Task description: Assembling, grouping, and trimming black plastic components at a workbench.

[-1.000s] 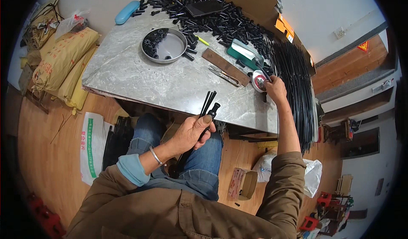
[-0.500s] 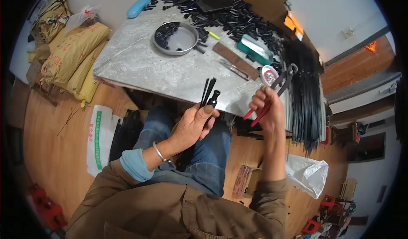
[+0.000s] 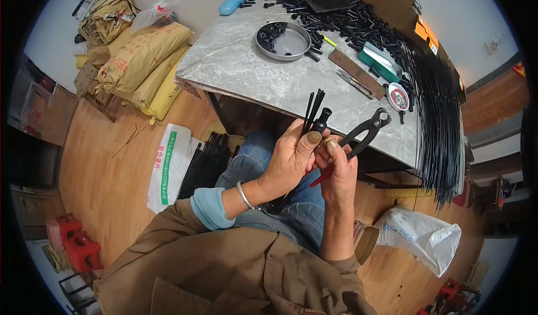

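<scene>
My left hand (image 3: 287, 159) is closed around a black tube-shaped piece (image 3: 321, 120) with a flared top and several thin black rods (image 3: 312, 106), all pointing up. Its thumb presses on the tube. Close against it, my right hand (image 3: 338, 172) grips black pincers (image 3: 367, 131) with red handles, their rounded jaws up and to the right above the table edge. The right thumb and fingertips pinch together beside the left thumb; whether something small is between them I cannot make out.
On the grey marbled table (image 3: 224, 57) are a round metal tray (image 3: 304, 50) with small black parts, a heap of black pieces (image 3: 358, 21), a brown block (image 3: 353, 71), a teal box (image 3: 381, 63) and a small bowl (image 3: 398, 96). Long black rods (image 3: 437, 124) overhang the right edge.
My right hand has brought the pincers leftward and down, from apart to right beside my left hand. The whole view has shifted, so the table sits farther right.
</scene>
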`<action>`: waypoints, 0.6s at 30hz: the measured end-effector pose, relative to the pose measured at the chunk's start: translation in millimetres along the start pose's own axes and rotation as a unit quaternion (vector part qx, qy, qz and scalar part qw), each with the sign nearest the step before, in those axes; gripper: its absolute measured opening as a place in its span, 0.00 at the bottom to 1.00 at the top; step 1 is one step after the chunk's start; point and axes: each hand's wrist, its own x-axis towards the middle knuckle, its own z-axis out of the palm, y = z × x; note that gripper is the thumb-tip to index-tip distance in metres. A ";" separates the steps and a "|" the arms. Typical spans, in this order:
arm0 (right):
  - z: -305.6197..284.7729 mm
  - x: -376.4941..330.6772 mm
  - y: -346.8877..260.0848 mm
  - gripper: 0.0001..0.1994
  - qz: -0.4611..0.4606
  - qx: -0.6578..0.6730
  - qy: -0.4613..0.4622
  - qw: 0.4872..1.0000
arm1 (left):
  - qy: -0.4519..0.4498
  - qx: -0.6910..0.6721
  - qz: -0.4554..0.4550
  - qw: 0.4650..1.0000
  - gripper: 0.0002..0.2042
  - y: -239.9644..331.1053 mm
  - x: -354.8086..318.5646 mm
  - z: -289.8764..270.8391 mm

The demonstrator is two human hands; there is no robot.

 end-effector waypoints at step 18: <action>-5.2 -8.2 4.6 0.08 -0.043 -0.141 0.013 0.989 | 0.032 -0.032 -0.025 0.999 0.20 5.6 1.3 5.3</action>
